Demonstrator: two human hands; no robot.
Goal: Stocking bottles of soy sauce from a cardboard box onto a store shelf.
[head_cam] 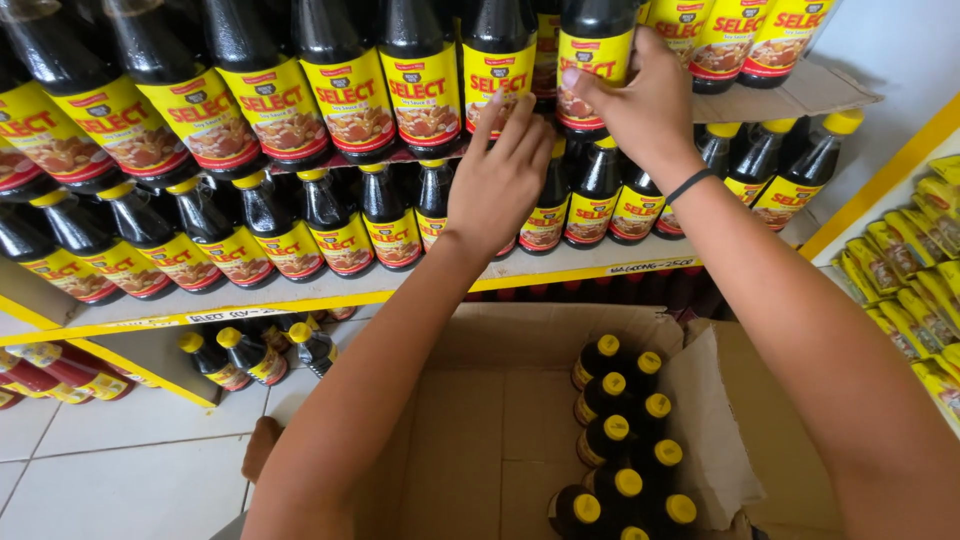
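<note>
Lower middle of the frame, you've got an open cardboard box (500,400) sitting right under your arms, flaps folded out. Its right side is packed with small dark sauce bottles with yellow caps (625,450), standing upright in two rows; the left side shows bare cardboard floor.

The shelf (330,295) across the middle holds a row of the same small bottles with yellow labels (290,235), and on top of them lies a cardboard sheet (800,90) carrying a second tier of bigger bottles (350,90), running across the top of the frame. Lower left, under the shelf, a few more small bottles (250,352) sit on a lower board, with some red-capped ones (50,378) at the far left edge. On the right edge there's a yellow rack of yellow sachets (920,290).

Your right hand (640,105), the one with a black band at the wrist, is wrapped around a big dark bottle (593,60) in the upper tier, top centre of the frame, fingers clamped on its yellow label. That bottle is dark brown, nearly black, with a yellow and red label showing a food picture, and it stands just beside its neighbours in the row.

Your left hand (497,180) isn't gripping anything: fingers stretched out fairly flat, fingertips resting against the front edge of the cardboard sheet just left of that bottle, palm over the small bottles behind it.
</note>
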